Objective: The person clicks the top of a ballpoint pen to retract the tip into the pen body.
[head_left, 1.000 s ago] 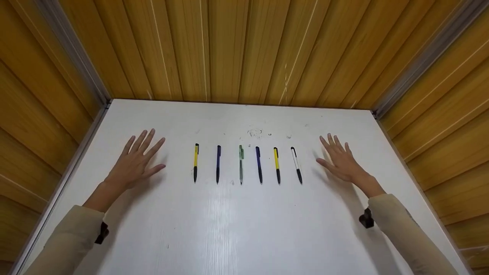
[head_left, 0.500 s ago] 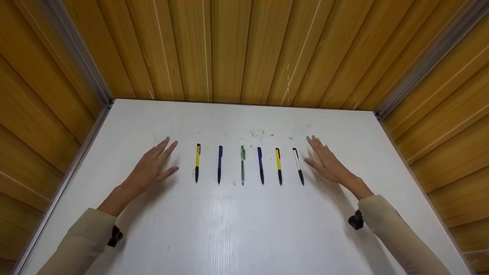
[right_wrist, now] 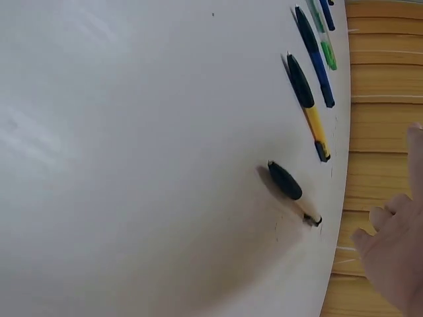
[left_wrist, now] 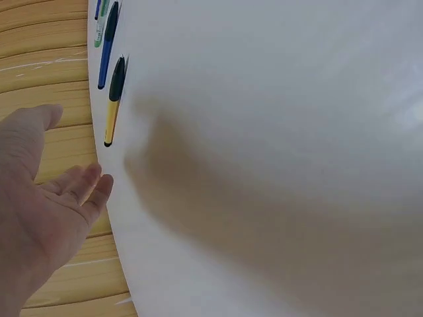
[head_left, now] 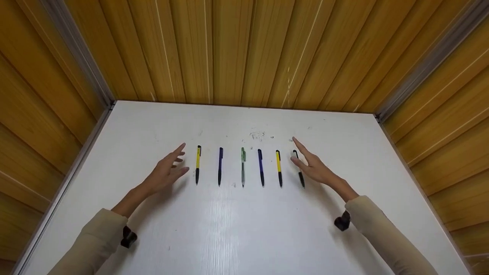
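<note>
Across a white table (head_left: 244,225), six pens lay side by side in a spaced row, clips toward twelve o'clock and writing tips toward six. From the nine o'clock end ran a yellow pen (head_left: 198,164) with a black grip, a dark blue pen (head_left: 220,167), a see-through green pen (head_left: 243,167), a second blue pen (head_left: 261,167), a second yellow pen (head_left: 279,168) with a black grip and, at the three o'clock end, a white pen (head_left: 301,179), also black-gripped, which slanted from eleven o'clock to five. A person's left hand (head_left: 166,172), thumb parted from loosely extended fingers and nothing in its grasp, hovered just beside the first yellow pen, at its nine o'clock side. The right hand (head_left: 314,167), likewise unclenched and holding nothing, its thumb well away from its forefinger, hung over the white pen and hid part of it from the head view; the right wrist view showed the two apart. Both arms, in beige sleeves (head_left: 382,225), cast shadows on the table.
</note>
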### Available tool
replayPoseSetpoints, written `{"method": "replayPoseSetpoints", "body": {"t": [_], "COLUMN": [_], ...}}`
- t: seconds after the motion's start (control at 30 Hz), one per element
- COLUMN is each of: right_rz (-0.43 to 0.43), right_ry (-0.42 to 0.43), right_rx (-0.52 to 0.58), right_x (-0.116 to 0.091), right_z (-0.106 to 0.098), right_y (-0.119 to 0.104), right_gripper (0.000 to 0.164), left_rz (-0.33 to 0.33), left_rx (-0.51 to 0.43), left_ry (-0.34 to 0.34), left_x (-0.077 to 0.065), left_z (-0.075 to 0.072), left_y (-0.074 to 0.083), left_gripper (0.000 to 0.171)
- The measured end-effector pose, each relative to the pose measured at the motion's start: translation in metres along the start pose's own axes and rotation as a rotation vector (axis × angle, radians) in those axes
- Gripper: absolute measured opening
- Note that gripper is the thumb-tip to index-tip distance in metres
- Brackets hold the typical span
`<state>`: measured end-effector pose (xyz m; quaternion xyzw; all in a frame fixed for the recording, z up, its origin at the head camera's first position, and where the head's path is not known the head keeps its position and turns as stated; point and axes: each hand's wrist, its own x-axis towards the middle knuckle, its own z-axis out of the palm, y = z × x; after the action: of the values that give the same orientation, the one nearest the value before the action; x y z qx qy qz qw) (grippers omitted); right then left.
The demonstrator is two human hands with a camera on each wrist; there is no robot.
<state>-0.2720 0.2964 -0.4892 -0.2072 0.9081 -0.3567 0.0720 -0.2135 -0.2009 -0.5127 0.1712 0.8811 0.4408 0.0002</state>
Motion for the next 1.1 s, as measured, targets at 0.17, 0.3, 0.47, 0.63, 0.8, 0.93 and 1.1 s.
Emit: {"method": "replayPoseSetpoints", "body": {"t": [0.17, 0.3, 0.47, 0.63, 0.8, 0.93, 1.1], "right_rz": [-0.016, -0.039, -0.081, -0.126, -0.159, -0.19, -0.208], "right_ry": [-0.018, -0.033, -0.047, -0.066, -0.084, -0.107, -0.155], "right_rx": [0.067, 0.125, 0.171, 0.229, 0.265, 0.285, 0.33], "right_x": [0.006, 0.011, 0.017, 0.024, 0.033, 0.042, 0.053], "right_z": [0.013, 0.021, 0.028, 0.035, 0.044, 0.054, 0.066], "right_y": [-0.011, -0.018, -0.025, -0.035, -0.045, -0.054, -0.065], "right_gripper": [0.069, 0.068, 0.066, 0.062, 0.06, 0.058, 0.057], "left_rz": [-0.009, -0.01, -0.025, -0.053, -0.076, -0.107, -0.156], "left_rx": [-0.064, -0.07, -0.069, -0.082, -0.07, -0.045, 0.016], "left_ry": [-0.011, -0.014, -0.022, -0.045, -0.063, -0.045, 0.011], "left_x": [0.003, 0.007, 0.013, 0.02, 0.029, 0.038, 0.046], "left_z": [0.008, 0.013, 0.016, 0.019, 0.025, 0.029, 0.034], "left_y": [-0.001, -0.003, -0.005, -0.004, -0.001, 0.0, 0.002], "left_gripper": [0.076, 0.074, 0.072, 0.071, 0.071, 0.071, 0.068]}}
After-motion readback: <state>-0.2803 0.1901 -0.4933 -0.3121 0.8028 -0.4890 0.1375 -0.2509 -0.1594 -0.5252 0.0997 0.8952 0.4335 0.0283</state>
